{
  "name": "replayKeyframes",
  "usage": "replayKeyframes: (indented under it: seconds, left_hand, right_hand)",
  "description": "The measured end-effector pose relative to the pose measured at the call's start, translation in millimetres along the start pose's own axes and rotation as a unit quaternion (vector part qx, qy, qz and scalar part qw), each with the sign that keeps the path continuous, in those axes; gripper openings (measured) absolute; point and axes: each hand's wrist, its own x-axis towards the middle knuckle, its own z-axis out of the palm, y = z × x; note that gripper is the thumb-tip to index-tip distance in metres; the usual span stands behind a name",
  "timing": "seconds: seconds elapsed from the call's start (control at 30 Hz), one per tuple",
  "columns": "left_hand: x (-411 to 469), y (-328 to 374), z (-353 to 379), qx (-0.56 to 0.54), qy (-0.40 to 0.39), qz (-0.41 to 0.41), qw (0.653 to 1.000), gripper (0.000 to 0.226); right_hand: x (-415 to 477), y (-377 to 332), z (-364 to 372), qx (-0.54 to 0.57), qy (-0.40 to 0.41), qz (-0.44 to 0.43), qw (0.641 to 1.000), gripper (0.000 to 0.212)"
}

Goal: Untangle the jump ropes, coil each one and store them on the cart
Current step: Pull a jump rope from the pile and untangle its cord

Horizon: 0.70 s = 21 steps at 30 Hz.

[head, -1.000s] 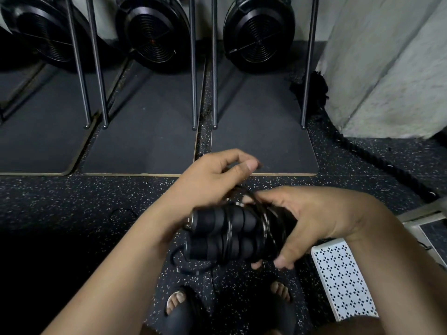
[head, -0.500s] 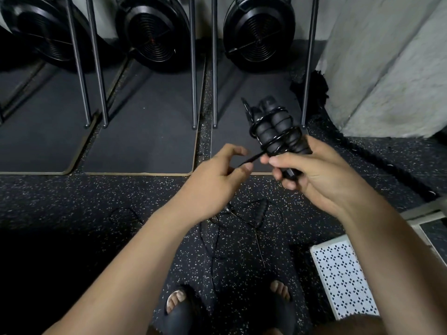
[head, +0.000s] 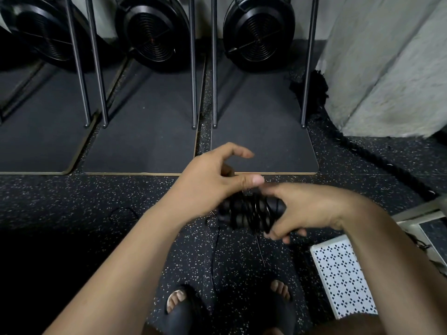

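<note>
A dark speckled rubber floor [head: 72, 201] fills most of the view. Grey mats [head: 145, 131] lie side by side at the back, under thin metal legs and black fan wheels [head: 258, 32], and a rough concrete pillar [head: 387, 68] stands at the right. A white perforated panel [head: 343, 279] sits low on the right, beside the person's sandalled feet [head: 181, 310]. Both bare forearms reach in and meet at mid-frame above the floor, where the jump rope [head: 246, 211] is held between the hands. It is a compact black bundle of two ribbed foam handles lying side by side, bound round with many turns of thin glossy black cord and slightly blurred. The right hand [head: 312, 209] grips the bundle's right end, thumb on top and fingers curled beneath. The left hand [head: 212, 180] hovers over the left end with forefinger and thumb parted; its lower fingers are hidden, so I cannot tell whether it holds anything. A loose tail of cord [head: 213, 257] hangs from the bundle toward the floor.
</note>
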Motion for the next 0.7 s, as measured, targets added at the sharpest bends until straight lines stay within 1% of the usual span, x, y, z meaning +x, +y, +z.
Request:
replayKeyframes:
  seconds: [0.07,0.1,0.17,0.23,0.27,0.3,0.33,0.37,0.43,0.47,0.53,0.6,0.63,0.7]
  left_hand:
    - [1.1,-0.5,-1.0,0.002,0.022,0.007,1.000,0.026]
    - [1.8,-0.1,-1.7,0.006,0.033,0.013,0.999,0.025]
    - [3.5,2.2,-2.9,-0.008,0.043,-0.002,0.999,0.036]
    - [2.8,3.3,-3.9,-0.108,0.030,-0.044,0.993,0.047]
    - [0.4,5.6,-3.8,-0.168,0.032,-0.055,0.984,0.045]
    - [-1.1,5.6,-2.4,-0.189,0.045,-0.050,0.980,0.035]
    - [-1.2,3.6,-0.9,-0.165,0.062,-0.036,0.984,0.024]
    - [-1.2,4.0,1.4,-0.131,0.072,-0.026,0.988,0.028]
    - [1.8,4.9,6.1,-0.113,0.069,-0.046,0.990,0.044]
    - [3.0,5.2,8.0,-0.100,0.061,-0.055,0.992,0.048]
    - [3.4,2.7,10.0,-0.059,0.033,-0.034,0.997,0.041]
    - [3.9,-0.8,12.9,-0.008,0.008,-0.016,1.000,0.030]
    - [4.9,-3.3,14.8,0.024,0.002,-0.015,1.000,0.028]
    - [5.7,-6.1,17.2,0.074,-0.006,-0.015,0.997,0.021]
  right_hand:
    - [-8.9,-4.3,-1.0,0.018,-0.085,-0.025,0.996,0.063]
    - [-13.1,-5.3,-2.0,0.040,-0.118,-0.045,0.991,0.067]
    - [-18.8,-5.4,-4.4,0.109,-0.167,-0.110,0.974,0.071]
    - [-20.1,-2.0,-7.9,0.169,-0.166,-0.178,0.955,0.076]
    - [-19.4,-0.6,-10.1,0.188,-0.152,-0.206,0.948,0.076]
    - [-18.7,-0.5,-11.7,0.210,-0.133,-0.230,0.941,0.073]
    - [-17.7,-0.1,-13.1,0.237,-0.113,-0.251,0.932,0.067]
    - [-16.9,0.3,-14.1,0.265,-0.091,-0.269,0.921,0.058]
    - [-14.4,0.6,-14.0,0.311,-0.043,-0.291,0.903,0.044]
    - [-12.5,0.6,-13.8,0.333,-0.021,-0.300,0.894,0.040]
    - [-7.8,0.2,-14.3,0.383,0.019,-0.313,0.869,0.035]
    - [-3.2,0.0,-17.2,0.423,0.084,-0.305,0.849,0.035]
    - [-0.9,0.1,-18.6,0.431,0.131,-0.286,0.846,0.037]
    - [3.4,2.2,-19.7,0.417,0.227,-0.229,0.850,0.047]
